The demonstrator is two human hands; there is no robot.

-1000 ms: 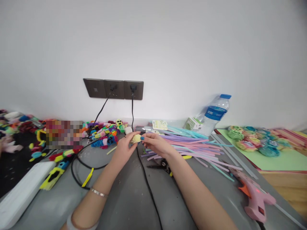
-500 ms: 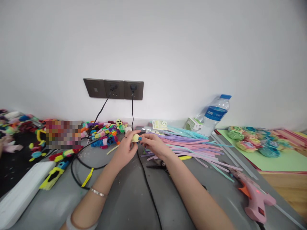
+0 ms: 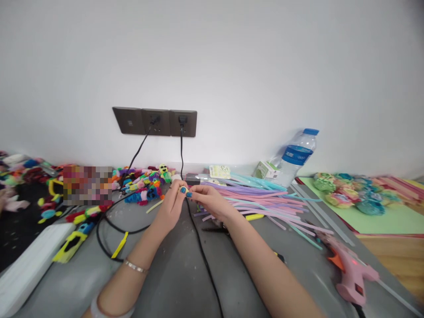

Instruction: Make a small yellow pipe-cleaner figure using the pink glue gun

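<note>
My left hand pinches a small pale yellow fuzzy piece, which is mostly covered by the fingers. My right hand reaches in from the other side, its thumb and fingertip pressed together against the same piece. Both hands meet above the grey table. Left of my left hand lies a short pale yellow pipe cleaner. Pastel pipe cleaners in pink, purple and blue are spread behind and to the right of my right hand. Under my right wrist is a dark-bladed tool, partly hidden.
A pink glue gun lies at the right, near green paper bearing crinkled flowers. A water bottle leans against the wall. Black cables cross the table. Colourful fuzzy figures and a white block are at the left.
My fingers have closed further over the yellow piece, so less of it shows. My left hand has turned slightly, and the view has shifted a little.
</note>
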